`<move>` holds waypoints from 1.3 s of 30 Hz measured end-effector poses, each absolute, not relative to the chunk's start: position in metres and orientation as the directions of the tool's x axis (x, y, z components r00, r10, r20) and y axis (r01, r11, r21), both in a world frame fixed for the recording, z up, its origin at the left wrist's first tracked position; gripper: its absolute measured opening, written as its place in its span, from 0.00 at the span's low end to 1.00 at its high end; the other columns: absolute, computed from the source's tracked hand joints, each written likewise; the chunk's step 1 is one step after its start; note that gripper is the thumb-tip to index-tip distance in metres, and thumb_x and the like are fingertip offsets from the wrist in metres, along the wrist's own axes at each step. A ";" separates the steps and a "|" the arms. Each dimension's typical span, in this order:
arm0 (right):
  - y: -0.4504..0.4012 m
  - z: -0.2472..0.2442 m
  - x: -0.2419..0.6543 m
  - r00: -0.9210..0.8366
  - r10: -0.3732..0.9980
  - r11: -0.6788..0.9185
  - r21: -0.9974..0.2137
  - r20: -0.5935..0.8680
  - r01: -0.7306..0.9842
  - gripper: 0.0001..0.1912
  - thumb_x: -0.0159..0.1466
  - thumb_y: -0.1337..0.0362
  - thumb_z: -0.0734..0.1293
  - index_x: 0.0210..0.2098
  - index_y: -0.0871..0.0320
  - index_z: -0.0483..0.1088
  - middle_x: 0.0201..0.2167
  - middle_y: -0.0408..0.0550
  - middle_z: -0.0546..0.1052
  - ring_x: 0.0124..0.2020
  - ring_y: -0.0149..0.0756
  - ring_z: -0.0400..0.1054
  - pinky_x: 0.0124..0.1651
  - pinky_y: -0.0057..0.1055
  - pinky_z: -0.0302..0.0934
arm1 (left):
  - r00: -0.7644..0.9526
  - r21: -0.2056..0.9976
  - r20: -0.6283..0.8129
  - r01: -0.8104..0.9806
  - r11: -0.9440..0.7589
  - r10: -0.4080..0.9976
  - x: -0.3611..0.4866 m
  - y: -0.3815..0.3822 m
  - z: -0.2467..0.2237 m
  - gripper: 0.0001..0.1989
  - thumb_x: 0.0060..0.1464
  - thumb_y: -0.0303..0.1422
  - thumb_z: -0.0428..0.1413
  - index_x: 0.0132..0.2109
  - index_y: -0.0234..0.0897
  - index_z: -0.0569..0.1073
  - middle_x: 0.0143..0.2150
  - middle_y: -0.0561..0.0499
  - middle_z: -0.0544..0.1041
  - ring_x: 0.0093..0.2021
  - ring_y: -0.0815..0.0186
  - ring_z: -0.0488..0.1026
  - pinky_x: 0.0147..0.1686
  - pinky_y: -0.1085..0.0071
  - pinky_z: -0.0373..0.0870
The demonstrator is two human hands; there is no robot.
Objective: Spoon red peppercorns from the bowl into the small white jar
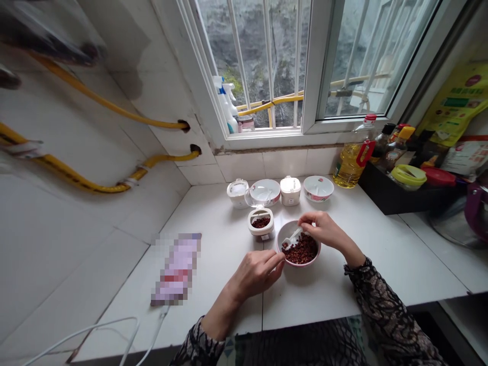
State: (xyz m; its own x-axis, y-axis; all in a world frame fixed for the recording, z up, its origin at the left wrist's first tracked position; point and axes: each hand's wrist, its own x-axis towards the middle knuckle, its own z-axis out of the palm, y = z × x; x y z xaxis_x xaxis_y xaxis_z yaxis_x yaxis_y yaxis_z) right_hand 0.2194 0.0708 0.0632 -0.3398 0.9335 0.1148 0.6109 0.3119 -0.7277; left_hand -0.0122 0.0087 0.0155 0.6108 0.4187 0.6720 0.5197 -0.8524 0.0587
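A white bowl (317, 250) with a pink rim band holds dark red-brown peppercorns (303, 249). My right hand (322, 230) pinches the handle of a small white spoon (292, 239), whose head rests among the peppercorns on the bowl's left side. At the bowl's left rim my left hand (259, 272) is closed, its fingertips on the rim. Just behind that hand stands a seasoning jar (263, 235) with its lid up and similar peppercorns inside. Further back sit a jar with white contents (237, 194), a closed white jar (290, 192) and two white bowls, one left (266, 193), one right (318, 189).
At left lies a blurred purple phone-like object (177, 269) with a white cable (152, 335). An oil bottle (348, 160) stands at back right, beside a black rack (381, 193) of sauce bottles. A pot (461, 218) is at far right. Yellow pipes (152, 162) run along the left wall.
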 end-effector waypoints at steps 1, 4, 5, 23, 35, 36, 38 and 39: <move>0.072 0.063 0.221 -0.332 0.934 0.315 -0.737 0.130 0.599 0.11 0.58 0.70 0.63 0.32 0.59 0.78 0.26 0.45 0.80 0.29 0.33 0.72 0.34 0.28 0.63 | 0.610 0.056 0.674 0.520 -0.852 0.416 -0.012 0.009 0.016 0.07 0.65 0.26 0.48 0.41 0.35 0.70 0.25 0.54 0.73 0.22 0.69 0.70 0.20 0.73 0.62; 0.074 0.063 0.226 -0.322 0.932 0.332 -0.752 0.167 0.570 0.11 0.59 0.67 0.63 0.32 0.59 0.78 0.27 0.46 0.80 0.29 0.34 0.71 0.34 0.28 0.62 | 0.609 0.053 0.678 0.517 -0.855 0.410 -0.012 0.009 0.016 0.07 0.65 0.26 0.48 0.41 0.36 0.70 0.25 0.54 0.73 0.22 0.69 0.69 0.20 0.73 0.61; 0.074 0.063 0.226 -0.315 0.934 0.330 -0.747 0.169 0.577 0.11 0.60 0.66 0.63 0.31 0.59 0.78 0.27 0.46 0.80 0.29 0.34 0.71 0.33 0.28 0.62 | 0.610 0.054 0.678 0.516 -0.855 0.410 -0.012 0.009 0.016 0.07 0.65 0.25 0.48 0.41 0.36 0.70 0.25 0.54 0.73 0.22 0.69 0.70 0.20 0.73 0.62; 0.073 0.062 0.221 -0.266 0.951 0.301 -0.686 0.160 0.662 0.12 0.60 0.68 0.62 0.32 0.58 0.78 0.28 0.47 0.81 0.30 0.35 0.71 0.35 0.30 0.61 | 0.608 0.053 0.674 0.526 -0.849 0.419 -0.012 0.009 0.017 0.07 0.65 0.26 0.47 0.42 0.35 0.70 0.25 0.54 0.73 0.22 0.69 0.70 0.20 0.74 0.63; 0.082 0.064 0.220 -0.155 0.981 0.153 -0.959 0.117 0.241 0.09 0.54 0.59 0.68 0.30 0.60 0.75 0.23 0.45 0.77 0.26 0.34 0.70 0.34 0.32 0.66 | 0.603 0.039 0.681 0.536 -0.844 0.415 -0.011 0.008 0.020 0.09 0.65 0.26 0.47 0.40 0.35 0.71 0.24 0.54 0.73 0.21 0.70 0.70 0.20 0.75 0.63; 0.081 0.064 0.215 -0.117 0.979 0.189 -0.955 0.165 0.231 0.10 0.56 0.59 0.68 0.31 0.60 0.75 0.24 0.46 0.77 0.27 0.35 0.70 0.35 0.32 0.67 | 0.605 0.036 0.681 0.536 -0.844 0.414 -0.012 0.008 0.020 0.08 0.65 0.25 0.47 0.40 0.35 0.71 0.24 0.54 0.73 0.21 0.70 0.69 0.20 0.75 0.63; 0.077 0.066 0.203 -0.053 0.953 0.301 -0.922 0.297 0.244 0.11 0.59 0.58 0.66 0.33 0.59 0.75 0.27 0.48 0.78 0.29 0.36 0.71 0.37 0.34 0.67 | 0.607 0.040 0.675 0.536 -0.843 0.419 -0.012 0.008 0.019 0.08 0.64 0.25 0.48 0.40 0.35 0.71 0.24 0.54 0.72 0.21 0.70 0.69 0.20 0.76 0.63; 0.074 0.067 0.196 -0.031 0.923 0.376 -0.885 0.382 0.274 0.10 0.61 0.59 0.66 0.35 0.59 0.75 0.29 0.49 0.79 0.31 0.37 0.72 0.39 0.35 0.67 | 0.607 0.045 0.672 0.538 -0.842 0.424 -0.012 0.008 0.018 0.08 0.64 0.25 0.48 0.40 0.35 0.71 0.24 0.54 0.72 0.21 0.70 0.69 0.20 0.76 0.63</move>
State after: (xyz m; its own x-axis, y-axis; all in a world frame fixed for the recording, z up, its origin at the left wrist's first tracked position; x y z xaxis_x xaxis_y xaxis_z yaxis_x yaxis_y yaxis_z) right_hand 0.1956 0.0742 0.0669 -0.0315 0.9234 0.3825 0.2738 0.3760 -0.8853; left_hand -0.0119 0.0083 0.0183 0.6070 0.4236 0.6724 0.5379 -0.8418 0.0448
